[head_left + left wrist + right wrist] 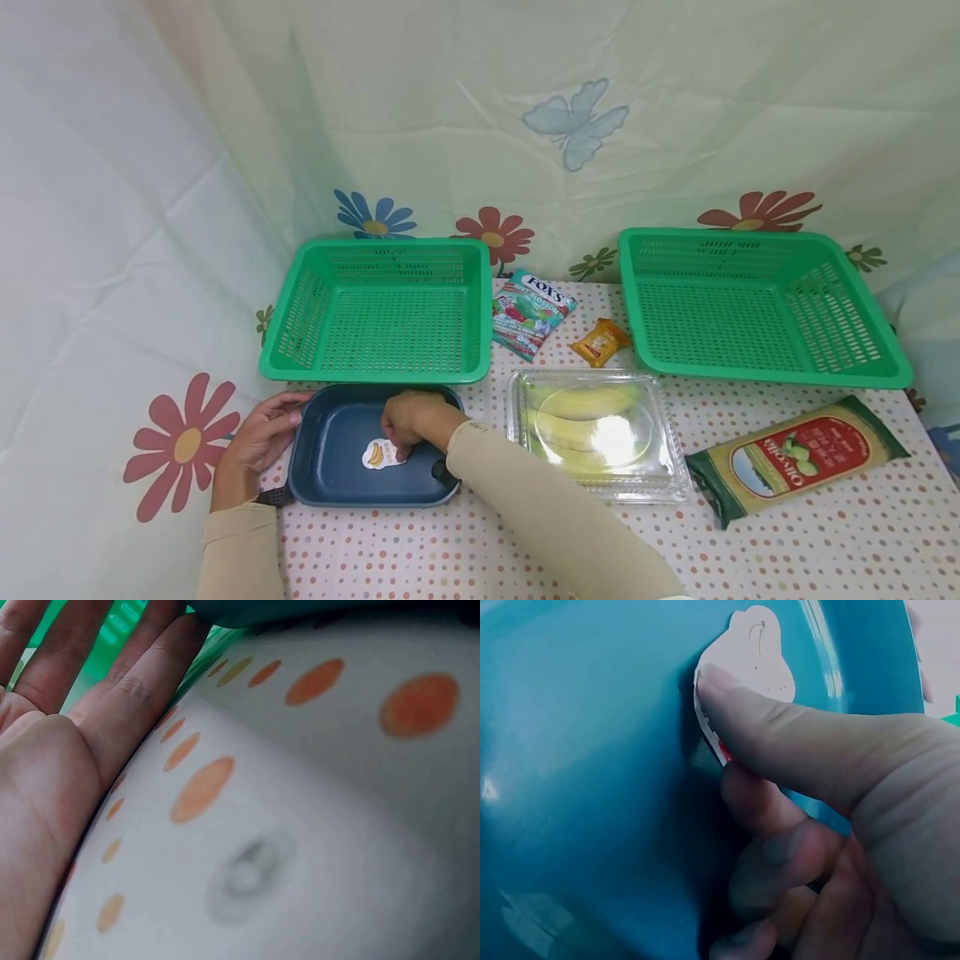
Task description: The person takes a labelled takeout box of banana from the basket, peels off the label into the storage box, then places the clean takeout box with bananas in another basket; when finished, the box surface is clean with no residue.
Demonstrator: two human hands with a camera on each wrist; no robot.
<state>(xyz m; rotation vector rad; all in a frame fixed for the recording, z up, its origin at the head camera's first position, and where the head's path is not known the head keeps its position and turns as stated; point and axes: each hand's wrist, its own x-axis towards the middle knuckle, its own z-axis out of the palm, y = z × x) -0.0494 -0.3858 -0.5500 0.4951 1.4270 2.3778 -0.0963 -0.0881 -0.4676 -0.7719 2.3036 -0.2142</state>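
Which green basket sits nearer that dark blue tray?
The left green basket, just behind the dark blue tray; the right green basket stands apart, beyond the Fox's candy bag.

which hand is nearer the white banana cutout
Right: the right hand pinches the cutout inside the blue tray; the left hand is by the tray's left rim.

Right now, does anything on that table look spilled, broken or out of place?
No spill or damage shows. The Fox's bag and the green-ended packet just lie slanted, whereas the clear box near them sits nearly square. The right hand pinches a banana card inside the blue tray; nothing odd there.
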